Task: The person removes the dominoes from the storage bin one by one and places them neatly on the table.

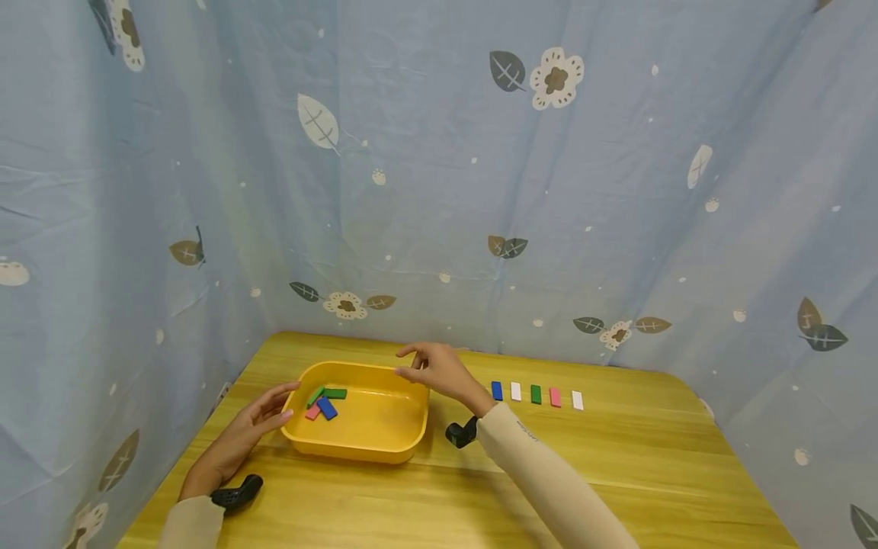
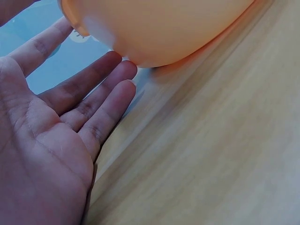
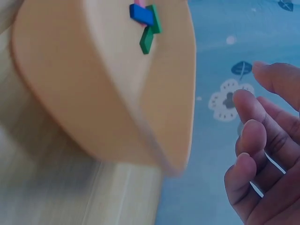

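A yellow plastic tub (image 1: 357, 450) stands on the table, with two green blocks (image 1: 334, 393), a pink block (image 1: 312, 412) and a blue block (image 1: 327, 409) lying together at its left end. My left hand (image 1: 241, 435) is at the tub's left side, thumb and forefinger at the rim. In the left wrist view its other fingers (image 2: 105, 112) extend toward the outer wall. Over the tub's far right corner, my right hand (image 1: 439, 372) hovers with fingers loosely bent. The right wrist view shows nothing between those fingers (image 3: 253, 136), apart from the rim.
Right of the tub, several flat blocks form a row: blue (image 1: 497, 390), white (image 1: 516, 391), green (image 1: 536, 394), pink (image 1: 555, 397) and another white one (image 1: 578, 400). A patterned blue curtain (image 1: 439, 191) hangs behind and beside the wooden table (image 1: 617, 457).
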